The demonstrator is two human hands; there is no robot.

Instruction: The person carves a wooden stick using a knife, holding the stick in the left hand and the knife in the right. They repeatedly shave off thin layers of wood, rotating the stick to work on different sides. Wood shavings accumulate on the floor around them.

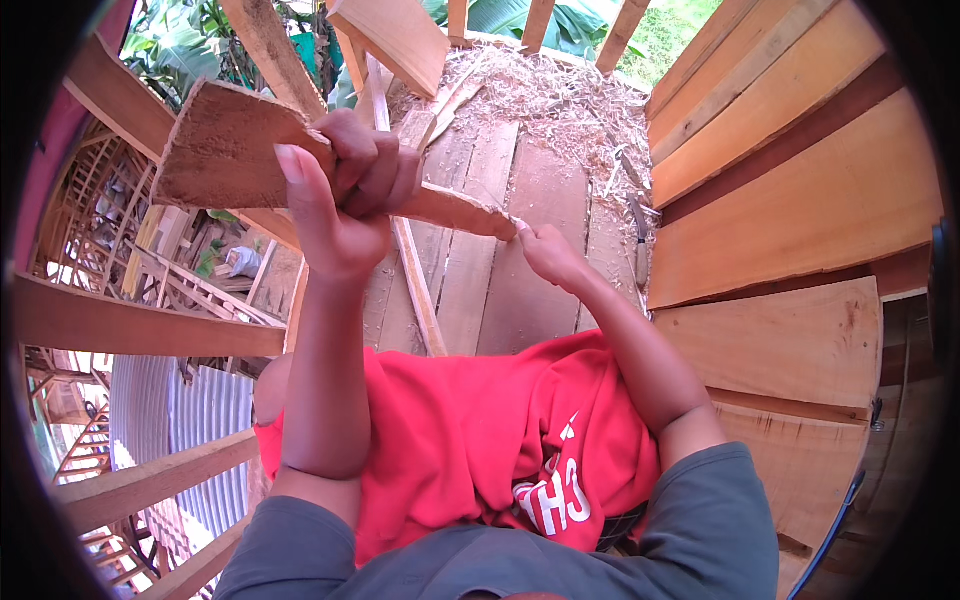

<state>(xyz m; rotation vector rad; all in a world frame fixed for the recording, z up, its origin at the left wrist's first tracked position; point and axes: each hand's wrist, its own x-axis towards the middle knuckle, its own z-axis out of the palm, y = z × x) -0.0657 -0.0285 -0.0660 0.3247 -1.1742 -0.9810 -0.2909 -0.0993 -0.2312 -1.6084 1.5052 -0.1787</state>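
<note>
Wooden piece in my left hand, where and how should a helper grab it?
The wooden piece is probably best gripped between your left hand and right hand, coming from the far side, clear of your forearms: that stretch is uncovered and looks slim enough to wrap, while the left end is broad.

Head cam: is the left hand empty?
No, the left hand grips a wooden board, its fingers curled over the wood.

Brown plank floor [535, 290], pale wood shavings [560, 95] across its far end, dark-bladed tool [642, 262] at its right edge
</note>
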